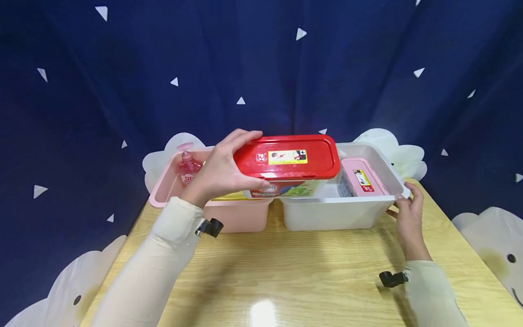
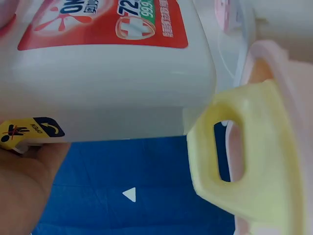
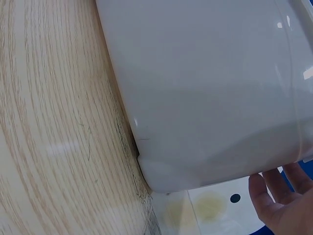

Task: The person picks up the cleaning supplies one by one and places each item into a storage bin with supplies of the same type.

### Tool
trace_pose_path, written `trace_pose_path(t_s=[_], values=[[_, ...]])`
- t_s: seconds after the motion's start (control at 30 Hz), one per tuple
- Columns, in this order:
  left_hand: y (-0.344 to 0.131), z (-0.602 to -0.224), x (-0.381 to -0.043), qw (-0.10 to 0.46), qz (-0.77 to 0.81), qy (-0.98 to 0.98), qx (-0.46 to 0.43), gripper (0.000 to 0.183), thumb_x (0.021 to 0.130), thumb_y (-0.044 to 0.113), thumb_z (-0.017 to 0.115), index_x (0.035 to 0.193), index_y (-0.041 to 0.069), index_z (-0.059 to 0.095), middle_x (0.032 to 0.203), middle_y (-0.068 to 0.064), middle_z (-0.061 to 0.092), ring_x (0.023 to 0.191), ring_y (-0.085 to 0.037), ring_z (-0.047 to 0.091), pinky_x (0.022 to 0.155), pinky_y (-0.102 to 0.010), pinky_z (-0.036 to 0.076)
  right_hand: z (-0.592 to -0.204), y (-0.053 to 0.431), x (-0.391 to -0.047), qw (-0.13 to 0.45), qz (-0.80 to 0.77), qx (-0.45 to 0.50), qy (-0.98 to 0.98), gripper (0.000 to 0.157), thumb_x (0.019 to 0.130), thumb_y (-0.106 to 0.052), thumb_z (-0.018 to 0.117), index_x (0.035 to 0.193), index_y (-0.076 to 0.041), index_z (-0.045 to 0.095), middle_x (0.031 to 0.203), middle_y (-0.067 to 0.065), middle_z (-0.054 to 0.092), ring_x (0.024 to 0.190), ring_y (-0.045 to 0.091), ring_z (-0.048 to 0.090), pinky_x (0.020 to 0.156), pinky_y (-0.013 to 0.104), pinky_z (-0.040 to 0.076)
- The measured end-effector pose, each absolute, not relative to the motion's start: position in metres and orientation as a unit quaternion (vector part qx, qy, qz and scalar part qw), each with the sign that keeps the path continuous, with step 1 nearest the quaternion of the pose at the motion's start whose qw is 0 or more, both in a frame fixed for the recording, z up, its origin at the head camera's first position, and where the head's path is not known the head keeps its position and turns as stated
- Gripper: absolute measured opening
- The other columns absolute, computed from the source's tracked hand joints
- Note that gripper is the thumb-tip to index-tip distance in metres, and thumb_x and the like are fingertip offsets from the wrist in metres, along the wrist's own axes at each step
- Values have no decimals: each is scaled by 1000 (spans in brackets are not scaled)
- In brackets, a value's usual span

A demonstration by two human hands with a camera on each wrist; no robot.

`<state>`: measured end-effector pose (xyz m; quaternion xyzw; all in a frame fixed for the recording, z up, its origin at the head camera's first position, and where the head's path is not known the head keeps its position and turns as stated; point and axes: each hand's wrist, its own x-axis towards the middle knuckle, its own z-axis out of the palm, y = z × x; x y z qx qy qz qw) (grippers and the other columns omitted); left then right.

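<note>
My left hand (image 1: 220,169) grips one end of a white plastic box with a red lid (image 1: 302,159), thumb in front and fingers behind. It is held up over the gap between two bins, its right end overlapping the white bin (image 1: 327,215) in the head view. The left wrist view shows the white side of the box (image 2: 117,93) with a red label reading "72". At the white bin's right front corner, my right hand (image 1: 410,222) holds the rim between thumb and fingers. Inside that bin sits a box with a pink lid (image 1: 365,177).
On the left, a pink bin (image 1: 237,218) contains a pink pump bottle (image 1: 189,168) and a yellow container with a handle (image 2: 264,147). Both bins stand on a wooden table (image 1: 261,268). A dark blue curtain (image 1: 261,59) with white triangles hangs behind.
</note>
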<state>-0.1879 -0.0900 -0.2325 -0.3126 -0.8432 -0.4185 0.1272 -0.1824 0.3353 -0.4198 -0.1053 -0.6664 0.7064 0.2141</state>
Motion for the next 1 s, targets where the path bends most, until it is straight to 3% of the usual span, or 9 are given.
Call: trace_pose_path(t_s=[0.37,1.0], values=[[-57,-217,-211,142,-391,-860,-297,86,55,40,83,132,26,46,119,11,49,106,-3,46,79,-24,52,-419,335,-184,223,712,-117,-655,40,96,-16,34,134,-28,28,123,-1,42,88,4,56,65,20,50],[-24,-233,-237,43,-477,-838,-263,86,57,39,84,133,31,44,121,11,47,112,-7,44,81,-27,52,-417,334,-184,224,701,-114,-668,39,96,-16,32,133,-28,28,124,1,43,88,5,56,65,21,49]])
